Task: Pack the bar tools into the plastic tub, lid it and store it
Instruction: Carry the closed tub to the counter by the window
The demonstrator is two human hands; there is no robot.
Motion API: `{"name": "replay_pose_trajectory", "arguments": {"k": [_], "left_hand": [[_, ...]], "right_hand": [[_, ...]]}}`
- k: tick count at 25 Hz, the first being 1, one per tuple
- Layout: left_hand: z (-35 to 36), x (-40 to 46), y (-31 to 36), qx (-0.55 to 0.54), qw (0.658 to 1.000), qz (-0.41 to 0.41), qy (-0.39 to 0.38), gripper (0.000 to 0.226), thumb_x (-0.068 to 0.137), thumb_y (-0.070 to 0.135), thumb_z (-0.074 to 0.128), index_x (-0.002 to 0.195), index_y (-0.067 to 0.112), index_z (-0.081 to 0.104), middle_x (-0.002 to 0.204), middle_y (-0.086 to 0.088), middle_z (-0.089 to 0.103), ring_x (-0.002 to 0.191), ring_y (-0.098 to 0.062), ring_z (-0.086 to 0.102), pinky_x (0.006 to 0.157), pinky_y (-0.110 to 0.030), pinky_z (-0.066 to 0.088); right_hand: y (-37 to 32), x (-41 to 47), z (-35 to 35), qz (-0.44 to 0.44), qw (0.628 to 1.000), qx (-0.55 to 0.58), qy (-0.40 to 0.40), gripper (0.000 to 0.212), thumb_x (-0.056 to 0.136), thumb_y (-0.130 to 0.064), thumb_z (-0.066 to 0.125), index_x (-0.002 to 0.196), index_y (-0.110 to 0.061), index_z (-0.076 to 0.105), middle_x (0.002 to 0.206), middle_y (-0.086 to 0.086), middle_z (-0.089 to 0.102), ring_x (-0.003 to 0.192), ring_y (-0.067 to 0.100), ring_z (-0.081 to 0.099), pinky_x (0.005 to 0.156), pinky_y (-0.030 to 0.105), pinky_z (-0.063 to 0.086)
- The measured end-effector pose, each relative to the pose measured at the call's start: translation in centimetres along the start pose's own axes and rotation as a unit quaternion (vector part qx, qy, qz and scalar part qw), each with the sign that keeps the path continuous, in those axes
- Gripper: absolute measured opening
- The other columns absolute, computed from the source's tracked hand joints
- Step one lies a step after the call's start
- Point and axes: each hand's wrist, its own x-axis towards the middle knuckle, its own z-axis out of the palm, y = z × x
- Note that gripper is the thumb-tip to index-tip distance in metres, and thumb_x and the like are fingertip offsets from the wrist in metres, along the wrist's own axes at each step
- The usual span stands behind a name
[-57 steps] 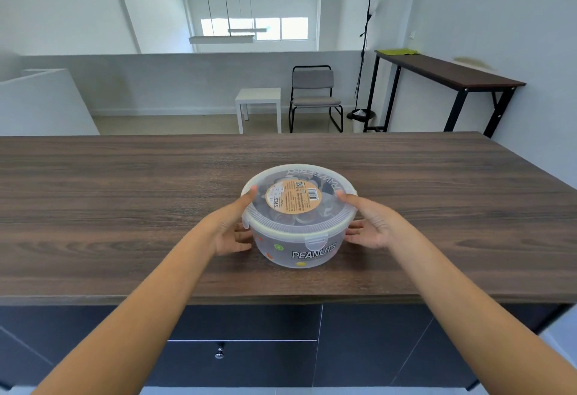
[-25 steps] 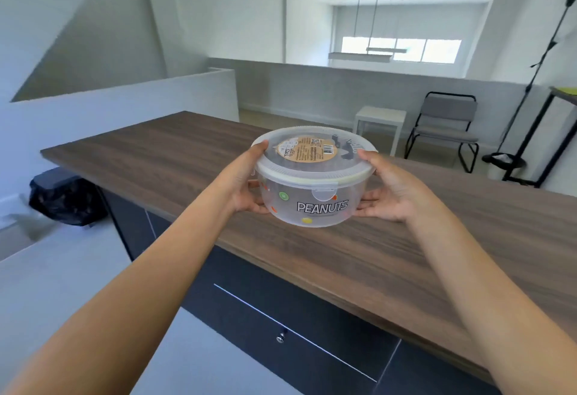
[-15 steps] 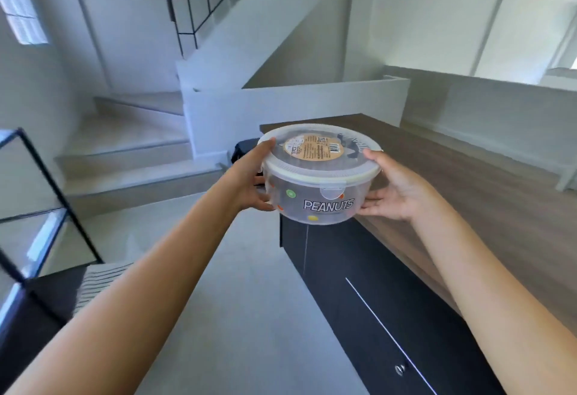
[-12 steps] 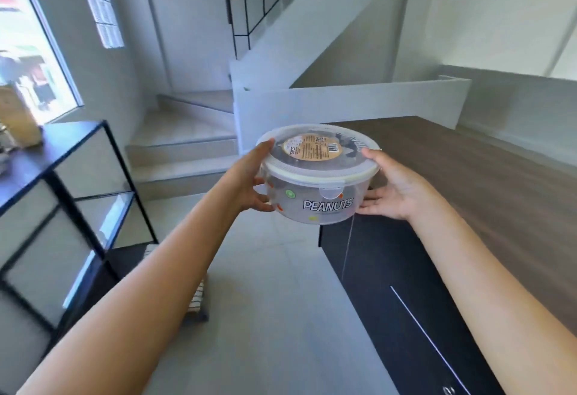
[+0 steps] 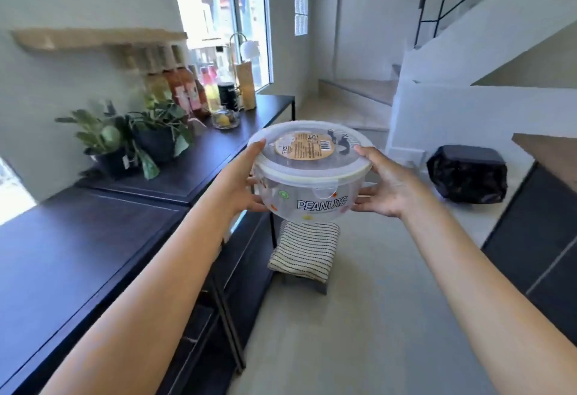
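Note:
I hold a round clear plastic tub [image 5: 312, 198] marked PEANUTS in the air at chest height, between both hands. Its clear lid [image 5: 309, 151] with a tan label sits closed on top. My left hand [image 5: 240, 182] grips the tub's left side with the thumb on the lid rim. On the opposite side my right hand [image 5: 387, 185] does the same. What lies inside the tub is too dim to make out.
A long dark sideboard [image 5: 78, 254] runs along the left wall, carrying potted plants [image 5: 131, 138], bottles [image 5: 187, 88] and a glass jar [image 5: 225, 117]. A striped cushion on a low stool [image 5: 304, 251] stands on the floor ahead. A black bag [image 5: 466, 173] and stairs lie to the right.
I lifted the lidded tub off the wooden counter and turned left with it. The view swung from the counter past the stairs to the dark sideboard by the window.

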Motion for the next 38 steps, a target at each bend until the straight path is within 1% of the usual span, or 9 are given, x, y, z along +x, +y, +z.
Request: {"name": "replay_pose_trajectory", "arguments": {"k": [4, 8, 11, 17, 26, 28, 31, 35, 38], "left_hand": [[-9.9, -3.1, 1.5, -0.031, 0.993, 0.027, 0.112, 0.039, 0.069, 0.053, 0.070, 0.093, 0.026, 0.057, 0.110, -0.014, 0.057, 0.099, -0.041, 0.061, 0.077, -0.058, 0.054], [-18.4, -8.5, 2.1, -0.055, 0.974, 0.070, 0.208, 0.034, 0.071, 0.054, 0.068, 0.090, 0.027, 0.058, 0.098, -0.014, 0.062, 0.089, -0.037, 0.065, 0.057, -0.049, 0.058], [-23.5, -12.1, 2.2, -0.089, 0.948, 0.080, 0.293, 0.051, 0.072, 0.054, 0.068, 0.112, 0.024, 0.056, 0.106, -0.014, 0.056, 0.091, -0.040, 0.063, 0.055, -0.045, 0.057], [-30.8, -17.7, 1.6, -0.160, 0.884, 0.092, 0.429, 0.062, 0.071, 0.054, 0.068, 0.124, 0.027, 0.051, 0.127, -0.016, 0.045, 0.108, -0.046, 0.054, 0.083, -0.057, 0.050], [-35.2, -22.1, -1.1, -0.229, 0.798, 0.133, 0.541, 0.043, 0.084, 0.059, 0.050, 0.112, 0.027, 0.055, 0.092, -0.011, 0.070, 0.092, -0.033, 0.060, 0.061, -0.038, 0.051], [-36.0, -22.1, -1.2, -0.247, 0.783, 0.155, 0.549, 0.050, 0.090, 0.057, 0.041, 0.122, 0.023, 0.059, 0.108, -0.015, 0.071, 0.102, -0.033, 0.062, 0.050, -0.028, 0.054], [-37.9, -22.3, -1.5, -0.267, 0.775, 0.190, 0.541, 0.051, 0.096, 0.049, 0.032, 0.131, 0.017, 0.052, 0.133, -0.014, 0.057, 0.108, -0.034, 0.061, 0.069, -0.036, 0.060], [-40.0, -22.8, -2.5, -0.282, 0.757, 0.170, 0.565, 0.050, 0.095, 0.052, 0.030, 0.100, 0.015, 0.063, 0.082, -0.003, 0.072, 0.062, -0.016, 0.062, 0.046, -0.022, 0.048], [-41.0, -22.6, -2.9, -0.274, 0.758, 0.166, 0.568, 0.053, 0.096, 0.052, 0.026, 0.098, 0.014, 0.063, 0.070, -0.002, 0.073, 0.067, -0.016, 0.061, 0.055, -0.024, 0.046]], "right_hand": [[1.9, 3.0, 10.0, 0.026, 0.993, -0.054, -0.102, 0.053, 0.070, -0.041, 0.070, 0.115, -0.022, 0.050, 0.100, 0.024, 0.055, 0.088, 0.036, 0.060, 0.054, 0.038, 0.055], [4.5, 4.5, 20.3, 0.064, 0.971, -0.088, -0.214, 0.056, 0.066, -0.038, 0.074, 0.114, -0.021, 0.051, 0.104, 0.028, 0.057, 0.092, 0.038, 0.062, 0.062, 0.044, 0.055], [6.5, 4.8, 27.6, 0.089, 0.943, -0.127, -0.294, 0.065, 0.065, -0.039, 0.075, 0.121, -0.021, 0.048, 0.108, 0.032, 0.057, 0.095, 0.040, 0.062, 0.068, 0.047, 0.055], [10.3, 3.5, 39.1, 0.145, 0.882, -0.172, -0.415, 0.072, 0.064, -0.036, 0.077, 0.128, -0.021, 0.047, 0.109, 0.033, 0.056, 0.094, 0.041, 0.062, 0.061, 0.046, 0.056], [17.1, 0.4, 48.4, 0.206, 0.808, -0.214, -0.508, 0.069, 0.068, -0.034, 0.073, 0.127, -0.013, 0.042, 0.102, 0.026, 0.056, 0.092, 0.042, 0.063, 0.073, 0.054, 0.054], [18.1, -0.4, 49.6, 0.214, 0.800, -0.220, -0.516, 0.065, 0.070, -0.033, 0.071, 0.125, -0.011, 0.043, 0.102, 0.025, 0.056, 0.088, 0.041, 0.063, 0.064, 0.051, 0.054], [19.0, -1.4, 50.9, 0.217, 0.788, -0.231, -0.528, 0.052, 0.074, -0.034, 0.068, 0.115, -0.011, 0.046, 0.098, 0.023, 0.057, 0.084, 0.037, 0.064, 0.052, 0.044, 0.055], [19.8, -2.3, 52.0, 0.225, 0.782, -0.224, -0.537, 0.019, 0.081, -0.029, 0.062, 0.094, -0.016, 0.060, 0.069, 0.014, 0.062, 0.099, 0.031, 0.066, 0.075, 0.044, 0.058], [20.2, -2.5, 52.0, 0.227, 0.783, -0.228, -0.533, 0.019, 0.083, -0.025, 0.062, 0.074, -0.012, 0.053, 0.070, 0.017, 0.062, 0.070, 0.030, 0.065, 0.049, 0.041, 0.054]]}}
